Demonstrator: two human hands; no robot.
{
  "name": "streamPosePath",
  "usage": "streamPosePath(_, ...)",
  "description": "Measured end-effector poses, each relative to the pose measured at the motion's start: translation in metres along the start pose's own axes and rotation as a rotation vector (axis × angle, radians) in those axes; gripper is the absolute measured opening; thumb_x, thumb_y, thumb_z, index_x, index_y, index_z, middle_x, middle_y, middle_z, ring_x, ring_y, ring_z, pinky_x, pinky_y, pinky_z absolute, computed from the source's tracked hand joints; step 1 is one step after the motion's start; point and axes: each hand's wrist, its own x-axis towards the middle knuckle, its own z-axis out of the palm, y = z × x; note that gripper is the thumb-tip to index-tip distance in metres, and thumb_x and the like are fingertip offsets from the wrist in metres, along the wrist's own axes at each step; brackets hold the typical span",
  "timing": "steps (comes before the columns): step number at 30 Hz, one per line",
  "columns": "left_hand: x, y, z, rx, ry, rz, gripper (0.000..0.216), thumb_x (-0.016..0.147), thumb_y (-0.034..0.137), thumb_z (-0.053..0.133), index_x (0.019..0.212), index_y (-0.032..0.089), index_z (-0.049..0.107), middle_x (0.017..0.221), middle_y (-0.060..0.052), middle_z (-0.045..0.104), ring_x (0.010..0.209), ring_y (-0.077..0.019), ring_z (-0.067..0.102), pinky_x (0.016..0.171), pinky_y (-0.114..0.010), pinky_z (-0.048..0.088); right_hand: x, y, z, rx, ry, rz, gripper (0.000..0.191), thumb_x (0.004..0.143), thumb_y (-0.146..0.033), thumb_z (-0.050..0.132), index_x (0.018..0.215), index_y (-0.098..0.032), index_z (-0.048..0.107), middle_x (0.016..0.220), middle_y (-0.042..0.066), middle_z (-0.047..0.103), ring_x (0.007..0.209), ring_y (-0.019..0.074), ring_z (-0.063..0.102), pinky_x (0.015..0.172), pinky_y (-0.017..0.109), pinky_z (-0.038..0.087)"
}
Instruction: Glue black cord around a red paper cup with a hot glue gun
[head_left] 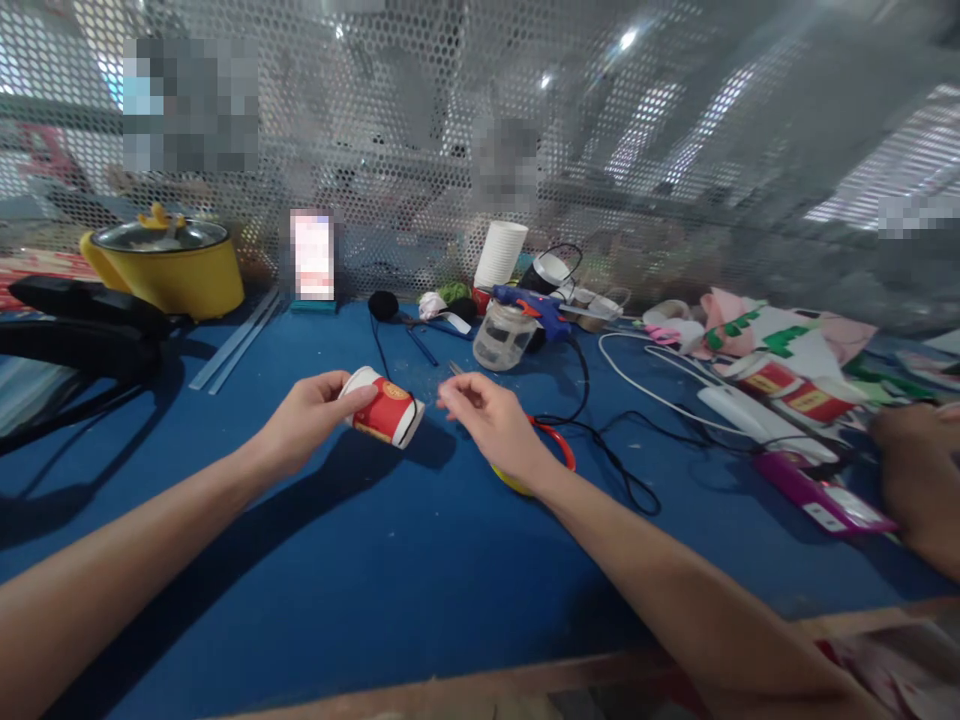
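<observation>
Black gear (75, 325): far left, cut off by the frame edge, can't identify.
Phone (311, 256): propped at the mesh screen (420, 150), face blurred out.
Red ring (561, 447): mostly hidden under the right wrist, yellow piece below it also covered.
Co-worker's hand (916, 472): right edge, cropped, resting on the blue table (420, 560).
Left hand (306, 422): clamped on the paper cup (386, 410), thumb over the top of the wall near the base, fingers wrapped behind.
Paper cup: red and white, lying sideways in the air just above the table, rim pointing right towards the right hand.
Black thread (379, 348): thin line from the black yarn ball (383, 304) down towards the cup, end hard to make out.
Right hand (487, 420): thumb and forefinger tips pressed together, other fingers loosely curled; anything pinched is too small to see.
Gap: cup rim just beside the right fingertips (448, 396), not touching.
Behind: glass jar (504, 336), blue glue gun (536, 305).
</observation>
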Motion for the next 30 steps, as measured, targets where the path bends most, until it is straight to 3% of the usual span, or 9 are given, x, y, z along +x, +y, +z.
streamPosePath(3, -0.007, 0.001, 0.007, -0.027, 0.127, 0.088, 0.018, 0.062, 0.03, 0.068, 0.058, 0.016, 0.057, 0.055, 0.004, 0.057, 0.051, -0.008, 0.049, 0.052, -0.019, 0.037, -0.002, -0.007, -0.001, 0.042, -0.099, 0.052, 0.026, 0.079, -0.039, 0.046, 0.07, -0.016, 0.054, 0.068, 0.003, 0.057, 0.065, 0.0135, 0.054, 0.061, 0.028, 0.045)
streamPosePath(7, -0.015, -0.002, 0.013, -0.02, 0.173, 0.115, 0.018, 0.062, 0.031, 0.069, 0.062, 0.017, 0.058, 0.057, 0.004, 0.058, 0.051, -0.0084, 0.05, 0.051, -0.019, 0.037, -0.006, -0.017, 0.001, 0.149, -0.188, 0.06, 0.02, 0.078, -0.034, 0.049, 0.073, -0.016, 0.055, 0.068, 0.0, 0.055, 0.062, 0.0106, 0.052, 0.06, 0.025, 0.043)
streamPosePath(30, -0.021, 0.003, 0.02, -0.243, 0.15, -0.004, 0.018, 0.061, 0.027, 0.071, 0.07, 0.014, 0.063, 0.062, 0.0, 0.065, 0.053, -0.0092, 0.056, 0.052, -0.018, 0.045, -0.008, -0.021, 0.002, 0.155, -0.161, 0.064, 0.009, 0.069, -0.024, 0.057, 0.069, -0.017, 0.052, 0.065, -0.002, 0.053, 0.059, 0.0094, 0.049, 0.057, 0.023, 0.042)
